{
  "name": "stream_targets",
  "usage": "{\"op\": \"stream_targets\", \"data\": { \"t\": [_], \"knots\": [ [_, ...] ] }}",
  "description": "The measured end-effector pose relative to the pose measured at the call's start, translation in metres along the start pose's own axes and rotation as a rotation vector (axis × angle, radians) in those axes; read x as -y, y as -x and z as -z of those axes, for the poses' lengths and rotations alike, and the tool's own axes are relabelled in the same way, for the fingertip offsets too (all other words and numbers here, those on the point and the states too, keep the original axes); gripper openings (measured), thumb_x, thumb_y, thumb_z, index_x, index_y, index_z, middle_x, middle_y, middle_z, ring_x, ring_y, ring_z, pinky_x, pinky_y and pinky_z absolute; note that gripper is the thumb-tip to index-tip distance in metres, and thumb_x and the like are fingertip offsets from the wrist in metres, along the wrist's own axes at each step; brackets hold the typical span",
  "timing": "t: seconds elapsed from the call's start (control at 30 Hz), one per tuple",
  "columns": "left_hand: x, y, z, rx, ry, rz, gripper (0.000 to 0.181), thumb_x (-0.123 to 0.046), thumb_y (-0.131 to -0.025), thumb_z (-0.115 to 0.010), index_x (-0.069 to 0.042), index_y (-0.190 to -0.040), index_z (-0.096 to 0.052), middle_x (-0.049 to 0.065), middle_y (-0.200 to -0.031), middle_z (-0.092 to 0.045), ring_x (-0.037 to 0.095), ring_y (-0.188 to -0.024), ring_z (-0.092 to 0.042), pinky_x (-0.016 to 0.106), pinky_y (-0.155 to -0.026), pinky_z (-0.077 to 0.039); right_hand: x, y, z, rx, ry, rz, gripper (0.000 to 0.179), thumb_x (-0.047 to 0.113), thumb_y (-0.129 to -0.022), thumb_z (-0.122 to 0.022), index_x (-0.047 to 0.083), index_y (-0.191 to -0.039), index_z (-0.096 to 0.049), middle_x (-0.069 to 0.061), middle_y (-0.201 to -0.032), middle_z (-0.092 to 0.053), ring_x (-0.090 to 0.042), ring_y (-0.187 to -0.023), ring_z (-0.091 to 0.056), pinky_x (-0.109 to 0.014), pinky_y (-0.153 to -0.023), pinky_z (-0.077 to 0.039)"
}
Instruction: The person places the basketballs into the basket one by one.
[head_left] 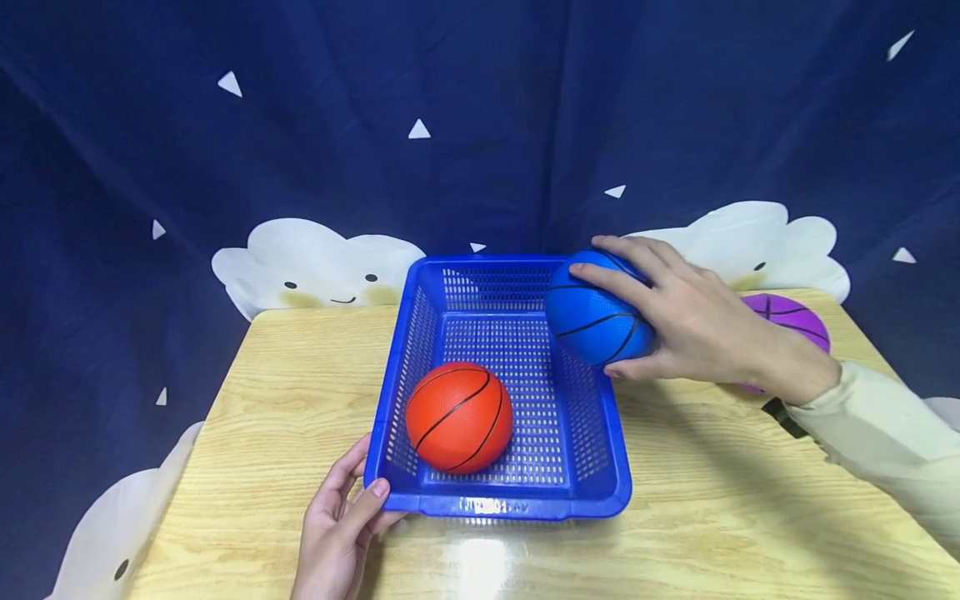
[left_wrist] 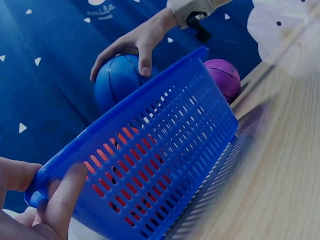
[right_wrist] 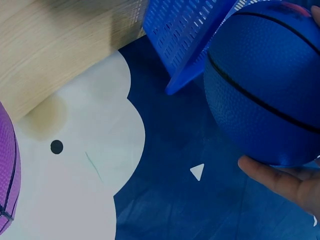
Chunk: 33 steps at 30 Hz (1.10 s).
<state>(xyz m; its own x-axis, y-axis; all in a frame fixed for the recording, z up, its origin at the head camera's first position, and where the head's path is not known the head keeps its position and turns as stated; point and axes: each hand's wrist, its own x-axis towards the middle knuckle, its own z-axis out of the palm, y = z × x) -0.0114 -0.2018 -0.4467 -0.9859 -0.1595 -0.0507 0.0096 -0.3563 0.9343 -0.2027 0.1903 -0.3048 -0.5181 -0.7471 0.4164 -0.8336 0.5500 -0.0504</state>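
My right hand (head_left: 693,321) grips a small blue basketball (head_left: 596,312) over the right rim of a blue plastic basket (head_left: 498,505). In the right wrist view the blue ball (right_wrist: 265,85) fills the upper right, with fingertips pressed on its side. An orange basketball (head_left: 459,417) sits in the basket's near left corner. My left hand (head_left: 341,521) pinches the basket's near left corner, thumb on the rim and fingers beneath it. The left wrist view shows that hold on the rim, and the orange ball (left_wrist: 145,185) appears through the slots of the basket wall.
A purple basketball (head_left: 795,321) lies on the wooden table (head_left: 315,367) right of the basket, partly hidden behind my right forearm. A dark blue curtain (head_left: 495,100) with white clouds and triangles hangs behind the table. A black strap (head_left: 783,417) shows at the right wrist.
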Motion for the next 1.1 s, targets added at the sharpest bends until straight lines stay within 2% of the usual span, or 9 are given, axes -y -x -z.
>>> {"op": "stream_targets", "data": {
  "t": [0.23,0.8,1.1],
  "knots": [
    [0.000,0.000,-0.001,0.001,-0.003,-0.006,0.052,0.012,-0.106,-0.057,-0.003,-0.155,-0.055,0.018,-0.128,-0.054,0.031,-0.107,-0.077,0.046,-0.094,-0.067,-0.001,-0.002,-0.003,-0.002,-0.003,0.010,0.116,0.050,-0.068,-0.100,0.024,-0.166,-0.044,-0.019,-0.167,-0.039,-0.050,-0.140,-0.047,-0.078,-0.088,-0.061],
    [0.000,-0.001,0.000,-0.004,-0.001,0.001,0.053,0.012,-0.106,-0.057,0.002,-0.158,-0.049,0.017,-0.132,-0.056,0.027,-0.105,-0.077,0.045,-0.094,-0.067,-0.001,-0.008,-0.006,0.001,-0.007,0.022,0.116,0.050,-0.068,-0.100,0.025,-0.166,-0.043,-0.019,-0.167,-0.039,-0.050,-0.140,-0.047,-0.079,-0.086,-0.062],
    [0.001,0.000,0.000,0.005,0.006,-0.008,0.053,0.012,-0.106,-0.056,0.001,-0.157,-0.051,0.018,-0.133,-0.056,0.027,-0.106,-0.077,0.045,-0.093,-0.068,-0.001,-0.013,-0.011,-0.006,-0.015,0.041,0.113,0.052,-0.069,-0.099,0.025,-0.165,-0.044,-0.019,-0.166,-0.040,-0.048,-0.139,-0.048,-0.076,-0.082,-0.064]
  ]
}}
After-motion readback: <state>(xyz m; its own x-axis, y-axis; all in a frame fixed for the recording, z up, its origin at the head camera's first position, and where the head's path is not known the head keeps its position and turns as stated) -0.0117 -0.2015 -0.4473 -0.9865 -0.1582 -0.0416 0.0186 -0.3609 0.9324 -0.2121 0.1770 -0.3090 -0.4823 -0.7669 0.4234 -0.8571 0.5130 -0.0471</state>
